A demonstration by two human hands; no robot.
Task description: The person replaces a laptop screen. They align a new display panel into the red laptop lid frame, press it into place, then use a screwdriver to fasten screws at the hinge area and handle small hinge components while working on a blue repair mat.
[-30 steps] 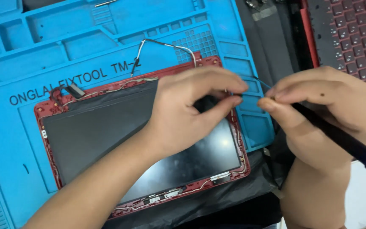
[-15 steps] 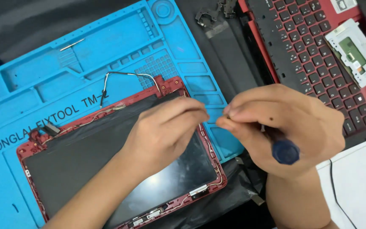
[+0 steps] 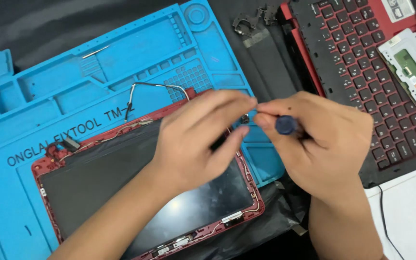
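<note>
A red-framed laptop screen panel lies face up on a blue silicone repair mat. My left hand hovers over the panel's upper right corner, fingers pinched near a small dark part at the fingertips. My right hand grips a screwdriver with a dark blue handle, its end pointing toward the camera and its tip meeting my left fingertips. Whether the left fingers hold the small part I cannot tell. A thin cable loops above the panel.
A red laptop base with black keyboard lies at the right, a loose white touchpad board resting on it. A black hinge bracket sits beside the mat. White surface at lower right with a thin black wire.
The view has shifted so the mat and panel sit lower left. My right hand turned the screwdriver so its handle end faces the camera; both hands stay together at the panel's corner.
</note>
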